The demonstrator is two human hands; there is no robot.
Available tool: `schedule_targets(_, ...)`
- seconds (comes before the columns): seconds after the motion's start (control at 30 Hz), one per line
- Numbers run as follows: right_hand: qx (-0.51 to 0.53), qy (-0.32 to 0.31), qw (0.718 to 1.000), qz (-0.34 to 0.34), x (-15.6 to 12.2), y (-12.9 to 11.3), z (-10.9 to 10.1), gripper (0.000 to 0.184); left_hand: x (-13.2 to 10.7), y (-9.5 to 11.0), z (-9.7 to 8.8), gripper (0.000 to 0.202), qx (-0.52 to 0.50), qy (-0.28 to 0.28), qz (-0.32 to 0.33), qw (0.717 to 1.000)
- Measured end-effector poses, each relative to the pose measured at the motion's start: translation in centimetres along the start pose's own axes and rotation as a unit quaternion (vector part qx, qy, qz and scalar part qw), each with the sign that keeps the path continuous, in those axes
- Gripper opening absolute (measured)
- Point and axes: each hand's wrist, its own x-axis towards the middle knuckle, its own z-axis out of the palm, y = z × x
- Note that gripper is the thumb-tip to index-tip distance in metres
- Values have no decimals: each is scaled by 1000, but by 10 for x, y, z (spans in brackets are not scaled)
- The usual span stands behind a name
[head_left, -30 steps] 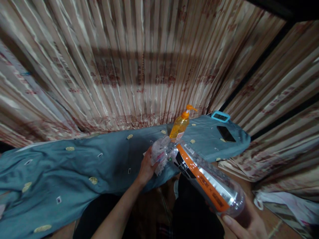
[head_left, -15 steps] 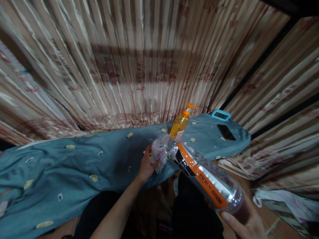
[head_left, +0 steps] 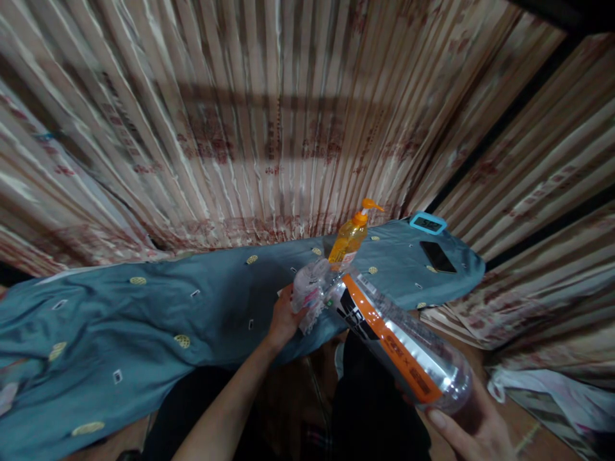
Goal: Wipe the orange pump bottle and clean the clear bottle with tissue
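Observation:
My right hand (head_left: 464, 426) is wrapped round the base of a large clear plastic bottle (head_left: 398, 339) with an orange, black and silver label. The bottle is tilted, its neck end pointing up and left. In my left hand (head_left: 284, 317) is a crumpled clear plastic wrapper (head_left: 310, 288) with pink print. The bottle's neck end meets the wrapper, and I cannot tell whether it goes inside. Just behind them stands an orange pump bottle (head_left: 348, 242), its lower part hidden.
A blue-green cloth with yellow motifs (head_left: 221, 307) covers the long surface. A blue-framed digital clock (head_left: 427, 222) and a dark phone (head_left: 437, 257) are at its right end. Pleated curtains (head_left: 230, 128) hang behind and to the right. A white bag (head_left: 552, 390) is at lower right.
The view has shifted very slightly. Both hands keep their hold, and the bottle and wrapper stay nearly where they were against each other.

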Motion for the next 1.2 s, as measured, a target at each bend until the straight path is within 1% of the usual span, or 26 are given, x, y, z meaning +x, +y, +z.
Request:
schedule_targets(0.17, 4, -18, 1000, -6, 1, -1, 0, 66, 0, 0, -1, 54, 0, -2, -8, 1000)
schedule_targets(0.43, 19, -17, 999, 21, 0, -4, -2, 68, 0, -3, 0, 52, 0, -2, 6, 1000)
schedule_targets(0.63, 2, -22, 1000, -6, 6, -8, 0, 68, 1, -4, 1, 53, 14, -2, 11, 1000)
schedule_targets(0.7, -5, -24, 1000, -5, 6, -8, -1, 68, 1, -5, 1, 53, 21, -4, 18, 1000)
schedule_targets(0.83, -6, -8, 1000, -5, 6, -7, -3, 70, 1, -6, 2, 53, 18, -3, 25, 1000)
schedule_targets(1.0, 12, 2, 1000, -19, 7, -8, 0, 68, 1, -6, 1, 52, 25, -4, 23, 999)
schedule_targets(1.2, -23, -29, 998, -59, 7, -8, -3, 62, 1, -5, 1, 55, 22, 1, 15, 1000)
